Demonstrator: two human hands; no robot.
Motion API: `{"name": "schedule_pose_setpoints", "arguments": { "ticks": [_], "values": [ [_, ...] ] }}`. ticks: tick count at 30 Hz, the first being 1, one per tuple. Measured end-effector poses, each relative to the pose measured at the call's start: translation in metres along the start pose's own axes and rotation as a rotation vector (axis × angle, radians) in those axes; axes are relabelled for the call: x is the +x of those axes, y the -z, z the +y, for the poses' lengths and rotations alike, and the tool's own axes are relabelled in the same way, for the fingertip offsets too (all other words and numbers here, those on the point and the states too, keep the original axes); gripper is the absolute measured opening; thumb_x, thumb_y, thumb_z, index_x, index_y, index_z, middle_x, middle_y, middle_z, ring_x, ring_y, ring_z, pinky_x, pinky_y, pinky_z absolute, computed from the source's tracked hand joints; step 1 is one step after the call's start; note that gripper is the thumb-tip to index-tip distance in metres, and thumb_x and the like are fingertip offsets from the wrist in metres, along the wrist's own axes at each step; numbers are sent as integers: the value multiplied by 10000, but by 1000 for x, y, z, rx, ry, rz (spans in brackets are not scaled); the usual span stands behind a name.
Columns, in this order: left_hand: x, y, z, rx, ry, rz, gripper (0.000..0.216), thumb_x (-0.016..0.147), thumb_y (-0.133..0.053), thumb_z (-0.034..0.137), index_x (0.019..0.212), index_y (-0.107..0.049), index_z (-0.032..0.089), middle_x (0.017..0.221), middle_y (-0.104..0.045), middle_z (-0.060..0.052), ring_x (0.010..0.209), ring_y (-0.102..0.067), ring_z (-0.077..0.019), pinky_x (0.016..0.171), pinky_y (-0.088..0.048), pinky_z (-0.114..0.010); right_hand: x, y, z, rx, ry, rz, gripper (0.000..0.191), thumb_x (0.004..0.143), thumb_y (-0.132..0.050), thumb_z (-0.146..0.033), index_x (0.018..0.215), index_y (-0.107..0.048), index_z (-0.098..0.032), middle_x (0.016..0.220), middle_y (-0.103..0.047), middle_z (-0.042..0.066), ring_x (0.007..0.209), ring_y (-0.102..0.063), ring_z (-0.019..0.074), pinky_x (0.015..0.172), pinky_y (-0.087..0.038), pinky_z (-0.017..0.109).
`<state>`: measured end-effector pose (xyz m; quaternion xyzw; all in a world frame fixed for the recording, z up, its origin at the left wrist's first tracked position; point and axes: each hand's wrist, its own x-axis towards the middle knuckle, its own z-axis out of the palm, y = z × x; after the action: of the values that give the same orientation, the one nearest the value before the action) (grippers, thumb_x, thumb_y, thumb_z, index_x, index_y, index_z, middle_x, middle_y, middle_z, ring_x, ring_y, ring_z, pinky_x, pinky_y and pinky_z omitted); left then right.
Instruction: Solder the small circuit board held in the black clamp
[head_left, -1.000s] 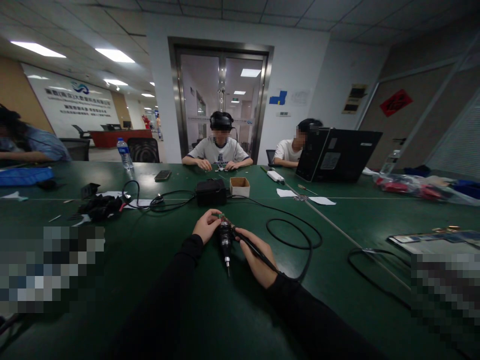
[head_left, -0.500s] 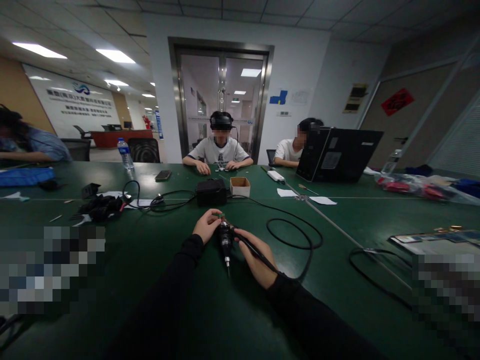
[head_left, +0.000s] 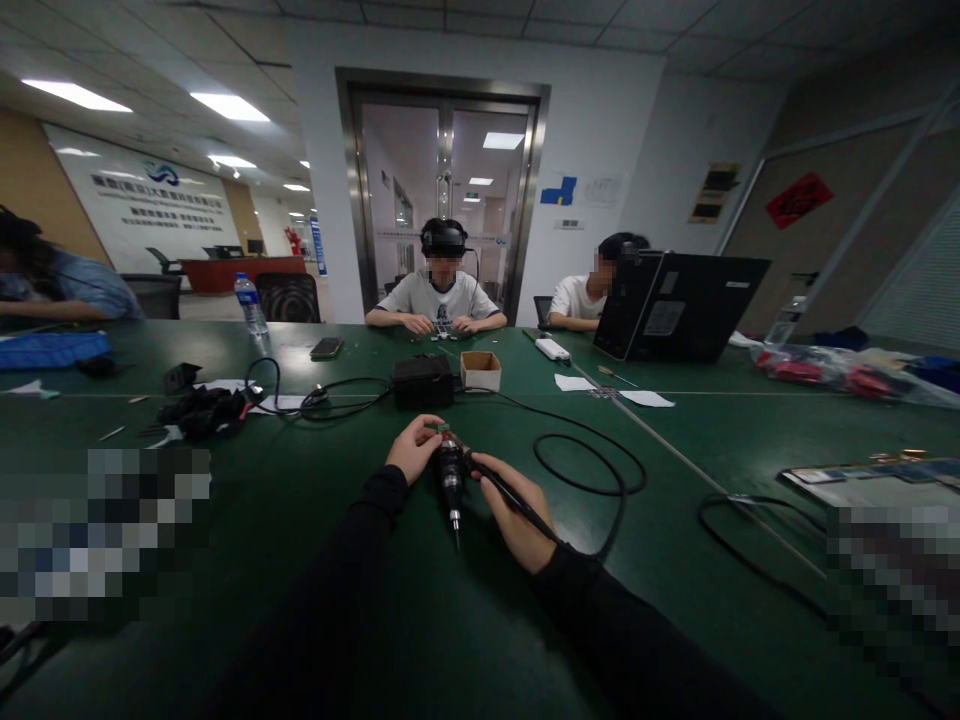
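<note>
On the table between my hands lies a black electric screwdriver (head_left: 451, 480), its metal tip towards me. A small green circuit board (head_left: 445, 430) with some red shows at its far end. My left hand (head_left: 413, 448) is closed in a pinch at that end, thumb and fingers on the board. From the right, my right hand (head_left: 517, 510) grips a slim black pen-shaped tool like a soldering iron (head_left: 512, 496), with a cable trailing from it. Its front end points at the far end of the screwdriver; the exact contact is too small to make out.
Beyond my hands stand a black box (head_left: 423, 382) and an open small carton (head_left: 480, 371). A black cable (head_left: 589, 440) loops on the right. Tangled black gear (head_left: 206, 411) lies left. Across the table sit a person (head_left: 439, 295) and a laptop (head_left: 679, 310).
My hands, the screwdriver and the iron hold nearly the same position. Across the table, the person's hand on the left side of the view has moved inward to the small item there.
</note>
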<state>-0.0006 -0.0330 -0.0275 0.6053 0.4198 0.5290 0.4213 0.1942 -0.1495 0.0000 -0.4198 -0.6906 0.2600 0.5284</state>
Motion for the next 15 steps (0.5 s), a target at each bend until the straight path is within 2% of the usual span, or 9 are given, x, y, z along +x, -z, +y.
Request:
{"name": "schedule_pose_setpoints", "arguments": {
  "ticks": [15],
  "values": [
    [0, 0, 2, -4, 1, 4, 271, 725, -653, 280, 981, -605, 202, 843, -711, -36, 869, -685, -219, 917, -508, -392, 0, 2, -4, 12, 6, 14, 306, 912, -559, -282, 1175, -706, -232, 1127, -747, 70, 1023, -718, 231, 954, -558, 395]
  ]
}}
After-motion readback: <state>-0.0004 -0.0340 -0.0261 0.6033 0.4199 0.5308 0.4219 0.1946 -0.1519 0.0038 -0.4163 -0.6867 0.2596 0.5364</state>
